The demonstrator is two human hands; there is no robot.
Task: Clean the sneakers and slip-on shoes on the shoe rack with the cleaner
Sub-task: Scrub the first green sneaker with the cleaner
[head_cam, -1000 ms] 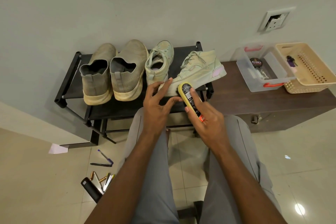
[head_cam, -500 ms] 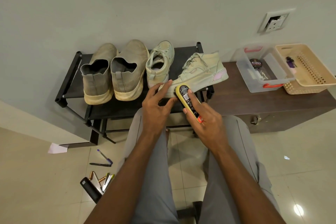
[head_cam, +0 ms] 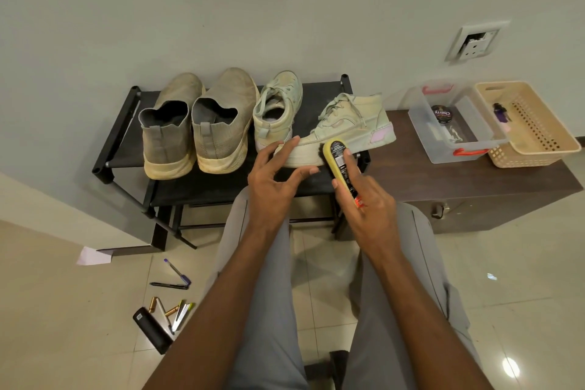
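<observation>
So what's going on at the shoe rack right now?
A seated person is cleaning the turned-sideways sneaker on the shoe rack. The right hand grips the yellow cleaner, its tip against the sneaker's sole edge, while the left hand touches the toe with spread fingers. The other sneaker and two slip-on shoes stand alongside.
</observation>
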